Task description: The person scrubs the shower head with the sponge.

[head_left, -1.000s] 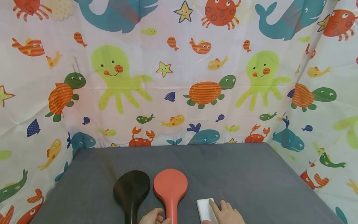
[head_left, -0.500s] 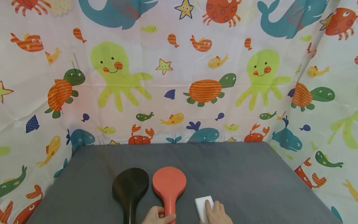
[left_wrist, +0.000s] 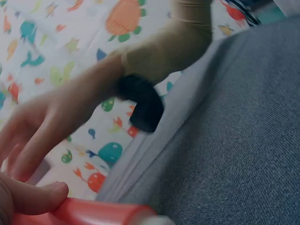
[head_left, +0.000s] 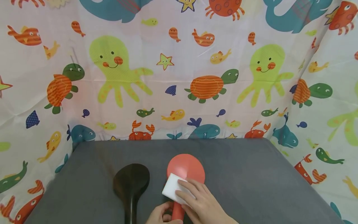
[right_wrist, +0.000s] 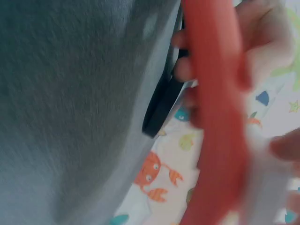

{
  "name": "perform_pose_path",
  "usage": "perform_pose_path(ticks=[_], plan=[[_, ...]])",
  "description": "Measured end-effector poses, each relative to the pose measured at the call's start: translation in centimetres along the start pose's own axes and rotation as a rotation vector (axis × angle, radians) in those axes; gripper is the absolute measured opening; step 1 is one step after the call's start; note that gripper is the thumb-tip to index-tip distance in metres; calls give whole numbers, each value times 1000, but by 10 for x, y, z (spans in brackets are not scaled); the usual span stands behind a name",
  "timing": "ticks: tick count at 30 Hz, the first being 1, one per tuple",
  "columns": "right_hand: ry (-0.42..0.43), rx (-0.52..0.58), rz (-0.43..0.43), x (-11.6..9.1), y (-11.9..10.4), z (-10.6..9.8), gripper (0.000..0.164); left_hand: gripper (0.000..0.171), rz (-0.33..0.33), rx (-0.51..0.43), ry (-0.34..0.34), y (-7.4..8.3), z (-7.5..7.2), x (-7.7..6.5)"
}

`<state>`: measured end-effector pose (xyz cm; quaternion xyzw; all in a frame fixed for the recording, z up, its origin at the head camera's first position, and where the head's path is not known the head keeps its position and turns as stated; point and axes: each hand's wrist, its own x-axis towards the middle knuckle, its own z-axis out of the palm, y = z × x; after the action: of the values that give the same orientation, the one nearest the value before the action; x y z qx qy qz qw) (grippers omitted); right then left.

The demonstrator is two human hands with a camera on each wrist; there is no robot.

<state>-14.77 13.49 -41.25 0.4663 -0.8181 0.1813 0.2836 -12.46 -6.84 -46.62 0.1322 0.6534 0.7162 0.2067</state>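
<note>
My left hand (head_left: 160, 214) grips the handle of a red paddle (head_left: 186, 164) with a round head. In the left wrist view, its thumb (left_wrist: 44, 197) lies along the red handle (left_wrist: 98, 213). A white sponge (head_left: 172, 188) is held in my right hand (head_left: 204, 203), its fingers bent over the near side. The sponge overlaps the lower part of the paddle's head, where it meets the handle. In the right wrist view the white sponge (right_wrist: 267, 183) shows blurred beside the red paddle (right_wrist: 215, 103).
A black paddle (head_left: 131, 180) of like shape lies on the grey tabletop (head_left: 237, 174), left of the red one. A white curtain (head_left: 156, 93) printed with sea animals stands behind the table and at both sides.
My left hand has gripped the red paddle and moved it right, raised off the table. My right hand has picked up the sponge from the table and carried it left onto the paddle.
</note>
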Motion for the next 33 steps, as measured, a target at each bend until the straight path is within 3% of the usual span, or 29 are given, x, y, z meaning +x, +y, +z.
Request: perform_pose_path(ticks=[2, 4, 9, 12, 15, 20, 23, 26, 31, 33], plan=[[14, 6, -5, 9, 4, -2, 37, 44, 60, 59, -14, 5, 3, -2], [32, 2, 46, 19, 13, -8, 38, 38, 94, 146, 5, 10, 4, -3], [118, -18, 229, 35, 44, -23, 44, 33, 65, 212, 67, 16, 8, -8], [160, -20, 263, 36, 48, -26, 47, 35, 57, 190, 85, 18, 10, -10], [123, -13, 179, 32, 33, -25, 43, 36, 59, 164, 101, 20, 12, -11], [6, -15, -85, 25, -2, -20, 44, 43, 83, 190, 148, 24, 13, -14], [11, -30, -143, 27, -7, -20, 45, 45, 103, 232, 174, 26, 12, -15], [79, -33, -74, 33, 3, -23, 41, 39, 93, 223, 184, 28, 15, -16], [175, -26, 175, 39, 30, -33, 42, 34, 77, 184, 186, 30, 19, -18], [192, -16, 225, 38, 34, -35, 44, 35, 68, 165, 186, 31, 19, -18]])
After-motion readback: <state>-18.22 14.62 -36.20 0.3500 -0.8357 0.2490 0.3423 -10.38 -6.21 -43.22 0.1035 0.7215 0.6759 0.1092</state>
